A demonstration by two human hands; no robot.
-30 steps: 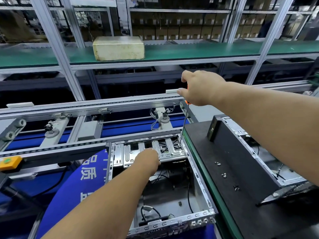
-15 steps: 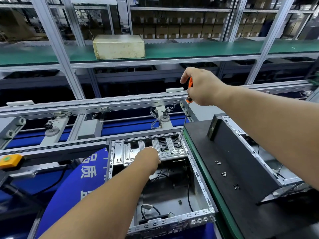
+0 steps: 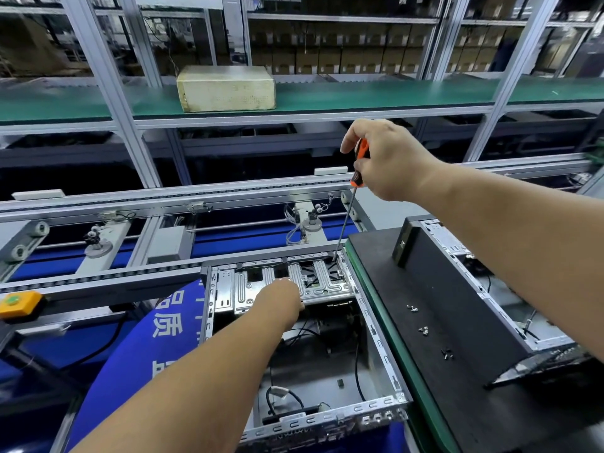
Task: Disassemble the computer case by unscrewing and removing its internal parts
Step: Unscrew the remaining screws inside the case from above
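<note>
1. Head view: the open computer case point(image 3: 376, 338) lies on its side at lower centre, its bare metal frame open toward the camera; everything below is placed from it.
2. Across the case's far end sits a ribbed metal drive bracket point(image 3: 313, 282), with black cables point(image 3: 358, 371) trailing on the case floor nearer the camera.
3. The right hand point(image 3: 389, 158) is raised above the far right corner of the case, fingers curled round the orange-and-black handle of a screwdriver point(image 3: 346, 217).
4. The screwdriver's thin shaft slants down and its tip meets the far right corner of the case at the bracket's edge; whether it sits in a screw head cannot be told.
5. The left hand point(image 3: 277, 297) reaches in from the near left and rests on the bracket's near edge. Its fingers are turned away, so their grip cannot be told.
6. Right of the case, touching its side, lies a black side panel point(image 3: 425, 338) with a few loose screws point(image 3: 423, 329) scattered on it.
7. Beyond that panel a second case point(image 3: 490, 289) lies open.
8. Behind the case runs a conveyor rail point(image 3: 163, 204), and above it a green shelf point(image 3: 359, 93) carries a pale box point(image 3: 225, 88).
9. Left of the case, on the rail frame, is a yellow button housing point(image 3: 16, 304).
</note>
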